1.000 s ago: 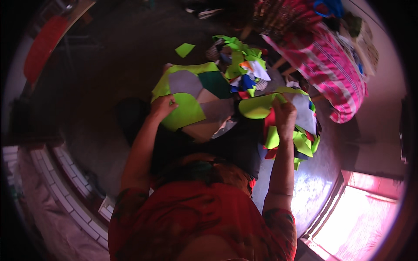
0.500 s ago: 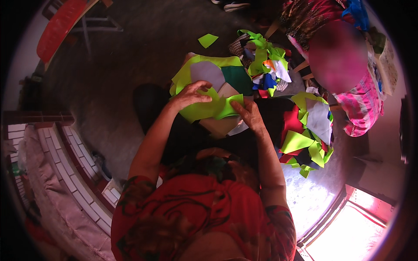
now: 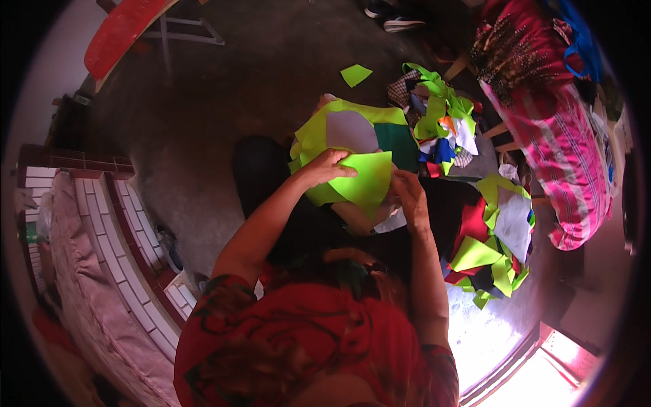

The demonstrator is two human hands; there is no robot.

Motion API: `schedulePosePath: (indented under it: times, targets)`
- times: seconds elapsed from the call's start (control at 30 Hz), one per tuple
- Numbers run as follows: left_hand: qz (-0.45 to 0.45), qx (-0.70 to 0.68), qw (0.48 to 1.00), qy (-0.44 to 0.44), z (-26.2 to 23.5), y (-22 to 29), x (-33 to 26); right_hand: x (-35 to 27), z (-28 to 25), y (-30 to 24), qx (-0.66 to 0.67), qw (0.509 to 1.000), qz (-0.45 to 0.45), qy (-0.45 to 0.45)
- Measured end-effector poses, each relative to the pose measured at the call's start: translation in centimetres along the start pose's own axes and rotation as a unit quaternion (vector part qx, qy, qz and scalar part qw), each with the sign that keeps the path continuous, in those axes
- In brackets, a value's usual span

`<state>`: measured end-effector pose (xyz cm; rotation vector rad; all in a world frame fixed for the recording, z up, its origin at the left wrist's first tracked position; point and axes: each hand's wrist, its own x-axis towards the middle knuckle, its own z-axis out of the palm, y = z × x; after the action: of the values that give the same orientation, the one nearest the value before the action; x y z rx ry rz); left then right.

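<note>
My left hand (image 3: 324, 169) grips a lime-green cloth piece (image 3: 369, 182) at its left side, thumb lying on top. The piece is held up fairly flat over my lap. At its right edge is my right hand (image 3: 411, 198), fingers curled and thumb against the cloth; its fingertips are partly hidden. Beneath and beyond, a stack of cut cloth rests on my lap: a grey piece (image 3: 349, 130), a dark green piece (image 3: 397, 146) and more lime-green cloth (image 3: 308, 136) around them.
A heap of mixed scraps (image 3: 444, 115) lies beyond my lap; another cloth pile (image 3: 498, 237) sits to the right. One lime scrap (image 3: 355, 75) is on the floor near shoes (image 3: 403, 24). Pink plaid cloth (image 3: 542, 136) hangs far right, a red tabletop (image 3: 122, 37) far left.
The lime-green piece, folded before, is now spread flatter and faces me. My left hand has closed on it; my right hand has moved to its side edge. The view has shifted slightly.
</note>
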<state>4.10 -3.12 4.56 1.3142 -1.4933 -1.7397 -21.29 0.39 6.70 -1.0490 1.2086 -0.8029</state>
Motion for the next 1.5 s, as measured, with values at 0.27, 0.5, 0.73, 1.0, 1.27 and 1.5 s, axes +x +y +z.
schedulePosePath:
  times: [0.27,0.5,0.73,1.0,1.27,1.5]
  targets:
    - [0.121,-0.298,0.899,0.295,-4.4,1.5,4.8,0.6,-1.0,-0.1,-0.011,0.999,0.011,0.045]
    - [-0.115,-0.234,0.893,0.366,-4.1,-3.9,4.0,0.9,-0.6,0.6,-0.008,0.999,0.032,0.004]
    - [-0.104,-0.262,0.875,0.393,-5.8,-7.4,4.2,1.0,0.1,0.8,-0.028,0.999,0.041,-0.023]
    - [-0.002,-0.048,0.910,0.412,-5.2,-7.8,5.1,1.1,-0.1,1.1,-0.026,0.998,0.035,-0.036]
    - [-0.005,-0.218,0.870,0.441,-4.4,-6.2,5.8,1.1,-0.7,1.6,-0.035,0.998,0.047,-0.032]
    - [-0.047,-0.163,0.877,0.450,-3.9,-7.3,5.6,1.1,-0.4,1.7,-0.039,0.997,0.057,-0.046]
